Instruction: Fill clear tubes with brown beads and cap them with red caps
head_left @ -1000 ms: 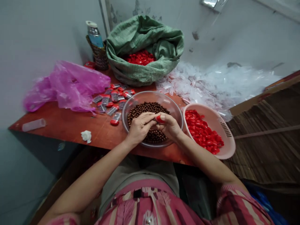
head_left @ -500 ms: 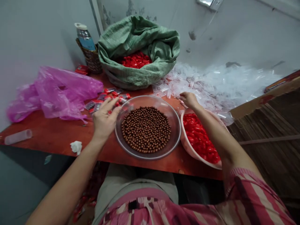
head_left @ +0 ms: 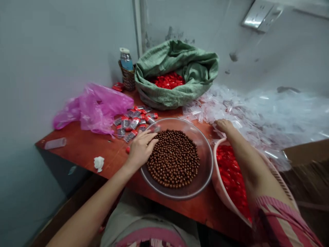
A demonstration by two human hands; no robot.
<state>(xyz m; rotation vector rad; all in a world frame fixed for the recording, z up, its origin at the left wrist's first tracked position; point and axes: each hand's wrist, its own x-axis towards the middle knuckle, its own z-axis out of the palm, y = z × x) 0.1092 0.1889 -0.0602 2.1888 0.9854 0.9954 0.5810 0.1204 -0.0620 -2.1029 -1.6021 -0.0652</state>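
A clear glass bowl (head_left: pixel 205 151) full of small brown balls (head_left: pixel 174 159) sits on the red-brown table (head_left: pixel 84 147) in front of me. My left hand (head_left: pixel 141 148) rests on the bowl's left rim, fingers stretched toward the balls and holding nothing. My right hand (head_left: pixel 224 125) reaches past a pink basin (head_left: pixel 218 187) of red caps into a heap of small clear plastic tubes (head_left: pixel 244 109); its fingers are curled down among them, and what they grip is hidden. Filled tubes with red caps (head_left: pixel 132 120) lie just left of the bowl.
A green sack (head_left: pixel 177 73) of red caps stands at the back against the wall. A crumpled pink plastic bag (head_left: pixel 95 106) lies at the left, a woven basket with a bottle (head_left: pixel 126 70) behind it. A white wad (head_left: pixel 99 163) and a clear tube (head_left: pixel 54 143) lie near the table's left edge.
My hands came apart from over the bowl. The left went to the filled tubes, then back to the bowl's rim. The right reached out to the heap of clear tubes.
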